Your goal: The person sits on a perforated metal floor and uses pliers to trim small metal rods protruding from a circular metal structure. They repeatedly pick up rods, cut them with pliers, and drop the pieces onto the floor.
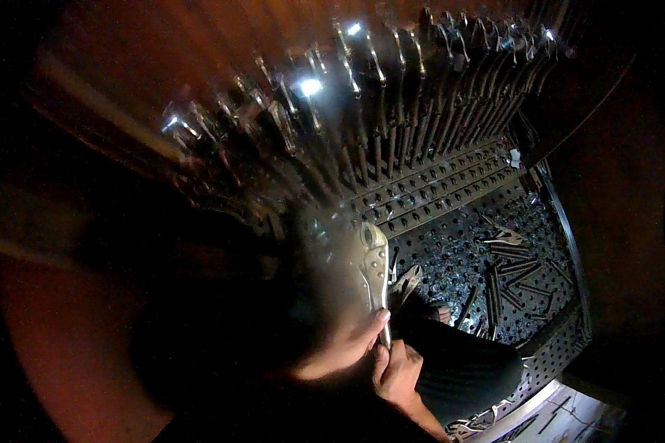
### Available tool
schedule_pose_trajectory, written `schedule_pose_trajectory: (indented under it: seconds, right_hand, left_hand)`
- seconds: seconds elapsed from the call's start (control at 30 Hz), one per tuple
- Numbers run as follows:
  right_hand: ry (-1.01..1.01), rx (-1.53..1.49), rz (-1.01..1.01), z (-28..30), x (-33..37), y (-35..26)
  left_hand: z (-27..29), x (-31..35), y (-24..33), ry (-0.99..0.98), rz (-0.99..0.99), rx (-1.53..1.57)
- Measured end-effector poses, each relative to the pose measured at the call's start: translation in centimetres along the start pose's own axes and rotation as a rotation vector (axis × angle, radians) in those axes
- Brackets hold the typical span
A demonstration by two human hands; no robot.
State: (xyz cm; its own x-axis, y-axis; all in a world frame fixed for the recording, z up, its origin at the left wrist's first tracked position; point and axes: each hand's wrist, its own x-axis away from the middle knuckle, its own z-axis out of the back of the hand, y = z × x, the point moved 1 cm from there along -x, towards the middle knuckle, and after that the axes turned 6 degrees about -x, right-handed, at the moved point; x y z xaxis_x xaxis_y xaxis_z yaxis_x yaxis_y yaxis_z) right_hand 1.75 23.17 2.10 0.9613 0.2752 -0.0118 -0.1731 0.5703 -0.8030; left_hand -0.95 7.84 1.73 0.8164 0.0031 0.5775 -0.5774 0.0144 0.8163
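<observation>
Grasping pliers [377, 266]: left hand [343, 345], right hand [401, 371], both in closed grip; dark-clad leg [458, 376] partly hides perforated floor [548, 359], loose rods [493, 303].

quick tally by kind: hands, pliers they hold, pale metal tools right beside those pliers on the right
Hands: 2 (left hand, right hand)
Held pliers: 1
Pale metal tool beside them: 1
Total: 4
</observation>
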Motion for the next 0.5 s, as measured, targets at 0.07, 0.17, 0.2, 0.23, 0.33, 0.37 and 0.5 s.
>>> schedule_pose_trajectory:
  seconds: [0.07,0.17,0.2,0.23,0.33,0.37,0.5]
  right_hand:
    - [-0.026,-0.041,-0.051,0.0,0.4,0.1]
    - [-0.069,-0.053,-0.103,-0.1,1.3,0.7]
    - [-0.081,-0.049,-0.099,-0.1,1.4,0.7]
    - [-0.094,-0.044,-0.094,-0.1,1.6,0.6]
    - [-0.107,-0.017,-0.075,-1.2,2.2,0.9]
    - [-0.136,-0.072,-0.12,-1.4,2.3,1.0]
    - [-0.068,-0.068,-0.038,-1.9,2.5,0.8]
  left_hand:
    - [0.1,-0.1,-1.5,-0.027,0.115,0.033]
    - [-0.4,0.2,-1.0,-0.036,0.037,-0.013]
    - [-0.4,0.1,-1.3,-0.014,-0.031,-0.043]
    - [-0.4,0.0,-1.5,0.009,-0.098,-0.075]
    - [-0.2,-0.8,-4.1,0.077,-0.255,-0.158]
    - [-0.3,-0.8,-4.0,0.089,-0.272,-0.199]
    - [-0.3,-0.4,-2.6,0.099,-0.27,-0.398]
